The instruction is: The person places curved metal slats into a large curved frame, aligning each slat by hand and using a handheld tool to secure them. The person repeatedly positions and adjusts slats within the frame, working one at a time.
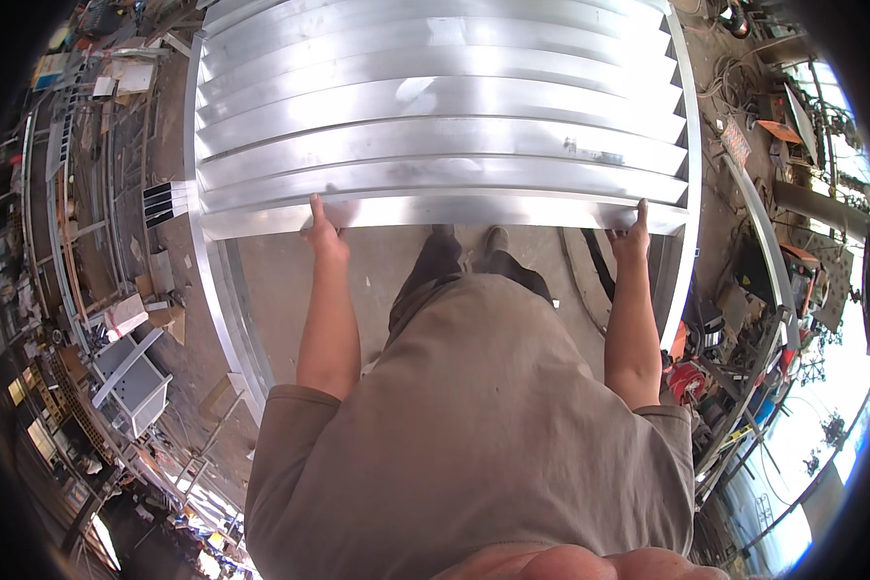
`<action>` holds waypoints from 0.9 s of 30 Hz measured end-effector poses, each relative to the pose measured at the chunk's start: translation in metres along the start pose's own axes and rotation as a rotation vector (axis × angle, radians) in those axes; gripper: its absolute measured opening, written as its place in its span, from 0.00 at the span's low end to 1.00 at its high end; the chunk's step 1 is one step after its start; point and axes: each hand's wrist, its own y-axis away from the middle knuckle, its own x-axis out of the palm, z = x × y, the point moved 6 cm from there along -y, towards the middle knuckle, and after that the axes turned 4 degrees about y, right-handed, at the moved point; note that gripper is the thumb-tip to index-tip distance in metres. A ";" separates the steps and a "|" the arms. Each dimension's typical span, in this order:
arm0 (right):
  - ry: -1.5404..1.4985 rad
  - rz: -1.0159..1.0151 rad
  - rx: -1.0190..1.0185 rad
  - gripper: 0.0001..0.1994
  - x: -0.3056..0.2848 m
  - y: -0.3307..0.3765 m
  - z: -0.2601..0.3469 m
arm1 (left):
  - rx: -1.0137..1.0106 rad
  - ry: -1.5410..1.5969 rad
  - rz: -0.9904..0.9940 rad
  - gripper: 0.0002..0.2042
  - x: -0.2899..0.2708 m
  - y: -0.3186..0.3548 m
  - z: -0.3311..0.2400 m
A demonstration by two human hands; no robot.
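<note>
Gap between left forearm and frame rail; slatted metal panel ahead.

Place: metal workshop, as its contents showed. A louvred metal panel extended beyond the left grip and right grip. Long lengths of stock lay well left of the left grip; loose cables and a red container sat right of the right grip. Drab floor showed between.

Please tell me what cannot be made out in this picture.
- Head view: most fingers of the left grip and right grip, hidden by the near rail.
- Head view: the far end of the slatted metal panel, cut off by the upper edge.
- Head view: much clutter at the left rim, too small to name.
</note>
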 end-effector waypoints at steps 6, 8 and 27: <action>0.025 0.012 -0.018 0.41 -0.001 -0.006 -0.002 | -0.022 -0.007 -0.011 0.58 -0.002 -0.002 0.001; 0.003 0.044 -0.012 0.41 -0.001 -0.008 -0.003 | -0.014 0.001 -0.016 0.59 -0.002 -0.003 0.002; -0.003 -0.010 0.000 0.41 -0.008 -0.017 -0.006 | -0.051 0.022 -0.028 0.60 -0.002 -0.002 0.003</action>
